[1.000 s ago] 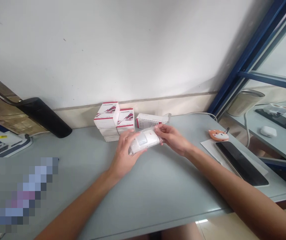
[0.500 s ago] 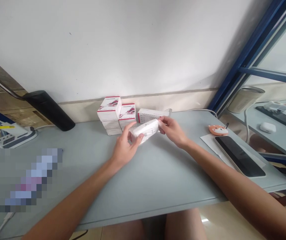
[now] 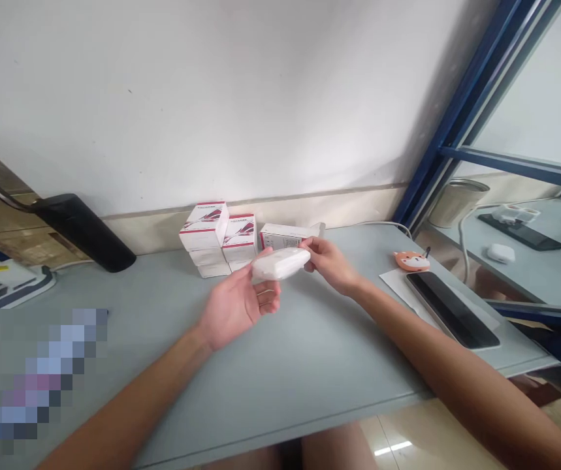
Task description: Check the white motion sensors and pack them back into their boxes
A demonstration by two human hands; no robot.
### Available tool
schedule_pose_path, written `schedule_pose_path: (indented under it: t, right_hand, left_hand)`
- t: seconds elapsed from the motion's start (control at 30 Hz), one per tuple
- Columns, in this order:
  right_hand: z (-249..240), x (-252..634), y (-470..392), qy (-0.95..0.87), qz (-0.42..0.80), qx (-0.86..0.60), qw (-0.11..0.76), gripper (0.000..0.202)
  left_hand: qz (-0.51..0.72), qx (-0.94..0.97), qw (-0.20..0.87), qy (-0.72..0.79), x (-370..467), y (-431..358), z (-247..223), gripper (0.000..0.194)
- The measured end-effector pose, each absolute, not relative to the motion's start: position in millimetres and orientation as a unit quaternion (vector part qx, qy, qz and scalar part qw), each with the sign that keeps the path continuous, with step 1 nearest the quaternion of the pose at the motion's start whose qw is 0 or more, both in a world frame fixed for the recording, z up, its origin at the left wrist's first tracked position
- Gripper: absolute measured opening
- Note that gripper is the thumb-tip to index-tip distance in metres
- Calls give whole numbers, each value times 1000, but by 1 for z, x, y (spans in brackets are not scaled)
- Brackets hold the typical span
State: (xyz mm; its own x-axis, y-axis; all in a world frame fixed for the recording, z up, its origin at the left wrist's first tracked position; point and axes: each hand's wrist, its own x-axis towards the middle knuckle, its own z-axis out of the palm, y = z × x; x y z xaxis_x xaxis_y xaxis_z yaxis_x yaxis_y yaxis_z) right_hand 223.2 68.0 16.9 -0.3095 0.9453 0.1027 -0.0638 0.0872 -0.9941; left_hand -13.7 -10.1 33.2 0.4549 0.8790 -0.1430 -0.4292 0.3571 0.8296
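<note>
White packet (image 3: 281, 264) at centre of frame, held up above the grey counter (image 3: 285, 372). Right hand (image 3: 333, 266), right of centre: fingers pinch the packet's right end. Left hand (image 3: 230, 308), left of centre, palm upward: fingers loosely curled, touching the packet's left end; cannot tell whether they grip it. Stacked boxes (image 3: 205, 235) behind, left of centre, near the wall. Another box (image 3: 280, 234) lies just beside them, partly behind the packet. Phone (image 3: 451, 310) and orange case (image 3: 411, 261) at right.
</note>
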Motion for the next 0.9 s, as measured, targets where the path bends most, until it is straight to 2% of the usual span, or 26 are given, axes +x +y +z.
schedule_pose_path:
  t: [0.1,0.23,0.27,0.33,0.47,0.6,0.63,0.77,0.9]
  right_hand:
    - [14,221,67,-504,637,-387,437,34]
    - [8,215,66,-446,686,-360,449,34]
    - [7,213,66,-448,681,-348,463,34]
    - [5,210,64,-479,651,-326,491,35]
    - [7,209,59,-638,503,-305,497,31]
    - [14,210,52,-774,300,-288,477,30]
    - [16,211,49,-799,253,-293,461,35]
    - [18,210,44,-895,71,-269,349,85]
    - [15,210,47,-933,-35,-204,294,95]
  left_hand:
    - [438,396,750,298,-11,-15,39,75]
    - [485,456,636,390,-7,-14,32,35]
    - [496,461,612,408,-6,-12,30,33]
    - [512,457,581,437,-7,-8,25,39]
    - [534,400,574,475,-12,0,21,54]
    - [552,379,574,471,-18,7,21,53]
    - [553,383,564,478,-20,9,21,52]
    - [519,446,508,523,-20,6,22,53]
    - [503,491,478,527,-11,-4,28,56]
